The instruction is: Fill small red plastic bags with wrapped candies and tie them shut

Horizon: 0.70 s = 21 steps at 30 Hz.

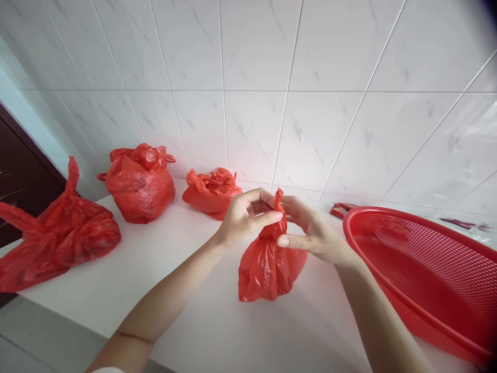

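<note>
A small red plastic bag [267, 274] hangs or stands in front of me over the white table, its top gathered into a twisted neck. My left hand [250, 212] pinches that neck near its tip between thumb and fingers. On the other side, my right hand [310, 233] is closed around the lower part of the neck, its thumb in front and its fingers behind. What the bag contains is hidden by the red plastic.
On the white table [163, 269], a large red basket [419, 305] stands at right, with a small red packet [341, 210] behind it. Leftward are a low red bag [212, 194], a full red bag [142, 186] and a tied red bag [66, 233] near the edge. A tiled wall [256, 129] rises behind.
</note>
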Tool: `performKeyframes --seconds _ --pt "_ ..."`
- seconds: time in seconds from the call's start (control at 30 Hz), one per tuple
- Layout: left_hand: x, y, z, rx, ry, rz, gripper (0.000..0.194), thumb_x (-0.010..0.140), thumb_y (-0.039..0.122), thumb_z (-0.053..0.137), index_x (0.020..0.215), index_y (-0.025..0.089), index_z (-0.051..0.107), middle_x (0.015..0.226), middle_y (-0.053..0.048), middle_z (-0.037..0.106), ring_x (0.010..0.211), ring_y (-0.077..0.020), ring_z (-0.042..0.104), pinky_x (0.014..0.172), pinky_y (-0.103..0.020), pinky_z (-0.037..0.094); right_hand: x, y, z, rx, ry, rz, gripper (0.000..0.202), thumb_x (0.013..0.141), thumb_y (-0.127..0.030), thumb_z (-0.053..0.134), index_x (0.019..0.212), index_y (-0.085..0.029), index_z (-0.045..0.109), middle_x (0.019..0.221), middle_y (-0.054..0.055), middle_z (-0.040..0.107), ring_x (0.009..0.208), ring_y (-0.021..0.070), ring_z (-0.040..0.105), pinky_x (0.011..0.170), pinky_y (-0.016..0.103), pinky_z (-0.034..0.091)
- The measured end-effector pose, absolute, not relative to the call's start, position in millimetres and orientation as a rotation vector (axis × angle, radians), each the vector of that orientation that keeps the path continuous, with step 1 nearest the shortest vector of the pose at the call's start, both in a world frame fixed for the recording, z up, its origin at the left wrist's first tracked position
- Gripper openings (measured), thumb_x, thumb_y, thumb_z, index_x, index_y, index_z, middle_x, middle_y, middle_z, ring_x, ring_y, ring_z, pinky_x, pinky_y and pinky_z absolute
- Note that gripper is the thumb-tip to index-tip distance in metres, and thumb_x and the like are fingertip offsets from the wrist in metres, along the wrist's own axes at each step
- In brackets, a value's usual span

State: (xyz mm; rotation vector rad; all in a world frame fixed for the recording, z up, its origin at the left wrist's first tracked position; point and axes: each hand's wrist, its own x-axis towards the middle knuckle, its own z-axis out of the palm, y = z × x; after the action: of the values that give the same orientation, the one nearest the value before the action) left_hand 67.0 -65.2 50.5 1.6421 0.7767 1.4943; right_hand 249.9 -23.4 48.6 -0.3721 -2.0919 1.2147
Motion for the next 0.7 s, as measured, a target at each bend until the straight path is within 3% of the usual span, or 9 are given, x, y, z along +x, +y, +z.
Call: performKeyframes --seconds 0.1,0.33,0.47,0.7 --pt "63.5 -64.2 53.1 1.595 0.722 1.519 0.012 0.079 0.019 0.073 0.082 0.017 0.062 0.08 -0.001 0.061 0.074 -0.0126 0.06 0.068 -0.026 0.051 242.2 -16.6 35.0 -0.328 -2.177 1.451 0.047 0.081 -0.045 0.072 0.118 -0.02 0.06 0.109 0.007 0.065 0.101 0.0217 0.062 0.088 0.039 0.051" --pt "43.4 -49.6 57.6 1.424 0.684 1.785 0.02 0.074 0.014 0.074 0.081 0.018 0.056 0.08 0.001 0.058 0.075 -0.0109 0.056 0.072 -0.026 0.048 224.5 -26.7 23.1 -0.551 -2.075 1.5 0.029 0.082 -0.044 0.071 0.089 -0.017 0.064 0.088 0.002 0.065 0.079 0.0164 0.06 0.073 0.03 0.049" --pt "31.8 -44.8 61.2 1.345 0.689 1.837 0.025 0.072 0.012 0.074 0.081 0.019 0.051 0.079 0.003 0.057 0.072 -0.0098 0.055 0.069 -0.025 0.047 219.6 -29.5 21.1 -0.597 -2.058 1.506 0.037 0.08 -0.049 0.071 0.071 -0.017 0.054 0.066 -0.004 0.051 0.06 0.0097 0.046 0.056 0.024 0.04" --pt "29.6 -42.2 59.8 1.299 0.706 1.836 0.028 0.071 0.017 0.077 0.084 0.02 0.053 0.082 0.002 0.059 0.074 -0.0107 0.058 0.069 -0.025 0.048 222.3 -27.8 21.2 -0.6 -2.094 1.447 0.045 0.083 -0.056 0.065 0.067 -0.018 0.047 0.064 -0.004 0.043 0.057 0.0083 0.038 0.054 0.024 0.035"
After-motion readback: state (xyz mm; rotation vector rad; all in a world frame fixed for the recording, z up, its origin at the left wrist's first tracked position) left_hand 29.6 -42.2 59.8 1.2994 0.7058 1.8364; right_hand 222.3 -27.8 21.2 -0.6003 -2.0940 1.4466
